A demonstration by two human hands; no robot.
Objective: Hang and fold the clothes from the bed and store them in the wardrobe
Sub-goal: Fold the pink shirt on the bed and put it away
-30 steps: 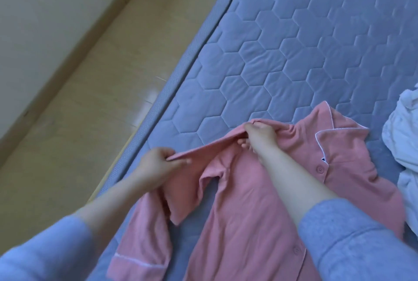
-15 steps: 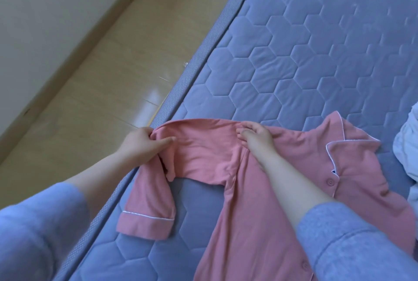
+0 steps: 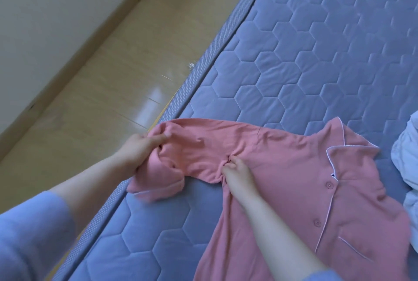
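Gripping the sleeve (image 3: 172, 145) of the pink pajama shirt (image 3: 294, 181) with the left hand (image 3: 138, 151); pinching the underarm seam (image 3: 227, 160) with the right hand (image 3: 237, 171). Holding the shirt button-side up on the bed (image 3: 316, 54), mostly right of both hands. Probably handling as light, soft, floppy cloth: best taking hold at seams and shoulders.

Soft, even daylight, cool cast; shadows faint. Glare patch on the floor (image 3: 156, 96) left of the bed (image 3: 305, 59). Near blue sleeve (image 3: 29, 237) blurred (wide-angle bending at the edges too).
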